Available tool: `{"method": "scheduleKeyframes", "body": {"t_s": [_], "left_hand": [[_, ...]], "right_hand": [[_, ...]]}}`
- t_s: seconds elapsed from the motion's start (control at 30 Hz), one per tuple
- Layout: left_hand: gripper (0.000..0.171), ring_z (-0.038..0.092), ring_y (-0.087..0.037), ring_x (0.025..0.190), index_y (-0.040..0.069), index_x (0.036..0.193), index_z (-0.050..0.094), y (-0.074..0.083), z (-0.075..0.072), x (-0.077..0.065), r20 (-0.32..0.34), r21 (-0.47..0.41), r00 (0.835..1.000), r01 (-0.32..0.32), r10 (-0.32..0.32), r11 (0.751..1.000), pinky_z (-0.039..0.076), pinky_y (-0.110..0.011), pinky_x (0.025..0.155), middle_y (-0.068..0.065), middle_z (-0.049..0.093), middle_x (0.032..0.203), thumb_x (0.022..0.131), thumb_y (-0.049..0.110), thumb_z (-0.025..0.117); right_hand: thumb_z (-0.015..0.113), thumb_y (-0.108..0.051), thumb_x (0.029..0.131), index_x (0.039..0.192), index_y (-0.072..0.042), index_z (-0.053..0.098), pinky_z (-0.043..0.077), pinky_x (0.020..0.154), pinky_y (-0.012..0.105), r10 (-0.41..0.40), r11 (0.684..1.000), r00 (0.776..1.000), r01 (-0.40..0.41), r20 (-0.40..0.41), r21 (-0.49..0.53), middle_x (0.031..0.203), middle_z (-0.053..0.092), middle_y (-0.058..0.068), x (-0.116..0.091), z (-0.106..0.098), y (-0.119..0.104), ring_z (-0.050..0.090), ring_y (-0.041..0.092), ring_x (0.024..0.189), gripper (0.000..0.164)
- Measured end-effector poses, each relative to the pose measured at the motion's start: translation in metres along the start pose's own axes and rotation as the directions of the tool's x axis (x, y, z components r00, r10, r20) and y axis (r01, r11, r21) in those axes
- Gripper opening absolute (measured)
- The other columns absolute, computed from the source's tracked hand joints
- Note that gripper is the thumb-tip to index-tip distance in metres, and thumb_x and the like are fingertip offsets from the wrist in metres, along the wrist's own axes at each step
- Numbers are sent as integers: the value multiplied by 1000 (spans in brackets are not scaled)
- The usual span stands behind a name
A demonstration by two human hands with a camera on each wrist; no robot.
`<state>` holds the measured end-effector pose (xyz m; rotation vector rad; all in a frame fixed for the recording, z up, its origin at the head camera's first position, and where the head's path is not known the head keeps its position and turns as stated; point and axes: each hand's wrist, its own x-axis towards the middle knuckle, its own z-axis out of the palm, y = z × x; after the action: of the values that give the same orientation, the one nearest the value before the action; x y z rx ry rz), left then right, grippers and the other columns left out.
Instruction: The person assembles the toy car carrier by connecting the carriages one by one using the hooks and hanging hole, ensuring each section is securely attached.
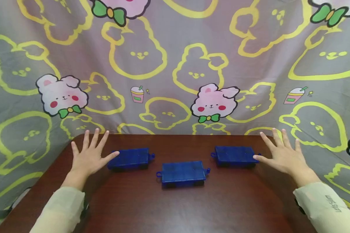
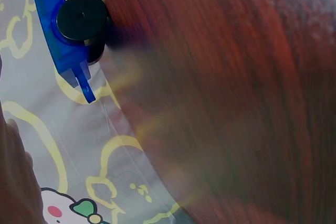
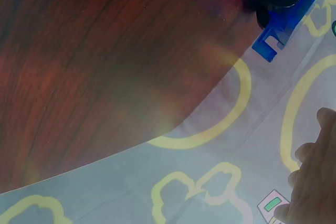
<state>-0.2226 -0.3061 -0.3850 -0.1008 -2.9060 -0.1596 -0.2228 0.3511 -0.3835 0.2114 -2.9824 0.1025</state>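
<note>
1. Across the brown table, head view: left hand and right hand spread wide, visually overlapping the left wagon and right wagon; touch cannot be told. The blue middle wagon sits between, closer in.
2. Left wrist: blue wagon end upper left; hand cropped.
3. Right wrist: wheeled blue end upper right; hand cropped.

Three flat, rectangular, translucent plastic wagons are showing deep blue above round black wheels. The smooth wood-grain tabletop is gleaming reddish-brown with darker streaks. The grey hanging cloth is displaying yellow cartoon-animal outlines and white, red-cheeked, green-bowed heads. The pale fabric right sleeve is bearing dark lettering.
</note>
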Motion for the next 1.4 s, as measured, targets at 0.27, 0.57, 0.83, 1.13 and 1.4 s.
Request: {"method": "scheduleKeyframes", "body": {"t_s": [0.27,0.57,0.83,1.13,1.4], "left_hand": [[99,-22,-43,150,26,161,2,3,-1,-6,12,13,1000,-23,22,1000,-20,-78,105,-15,-8,167,86,80,40],[97,-20,-40,151,29,161,3,22,-5,-7,25,27,998,-58,57,998,-16,-79,106,-13,-6,168,87,80,40],[97,-19,-35,153,31,161,7,43,3,-8,15,10,994,-106,106,994,-14,-77,108,-9,-3,169,86,80,44],[97,-12,-35,155,34,161,11,76,12,-6,1,-2,983,-183,183,983,-11,-76,111,-5,1,169,84,81,46],[95,-11,-32,156,38,160,6,108,17,-11,32,-26,954,-298,298,954,-5,-76,113,1,-1,169,85,81,46]], "right_hand": [[51,-76,86,161,-29,0,-6,103,83,-15,1000,1000,15,2,0,164,-8,27,-3,2,-1,-22,48,148,102],[48,-78,86,161,-30,-2,-6,104,82,-33,999,998,32,47,14,164,-12,23,5,6,-11,-19,48,149,101],[50,-77,86,161,-28,2,-5,107,80,-75,997,995,74,58,26,166,-4,24,13,15,-30,-17,46,150,102],[54,-77,84,161,-24,12,1,110,78,-136,989,988,131,75,76,166,5,22,22,22,-53,-8,45,152,102],[65,-70,81,160,-23,18,8,110,78,-203,975,974,191,101,111,166,14,21,32,31,-70,1,47,152,103]]}}
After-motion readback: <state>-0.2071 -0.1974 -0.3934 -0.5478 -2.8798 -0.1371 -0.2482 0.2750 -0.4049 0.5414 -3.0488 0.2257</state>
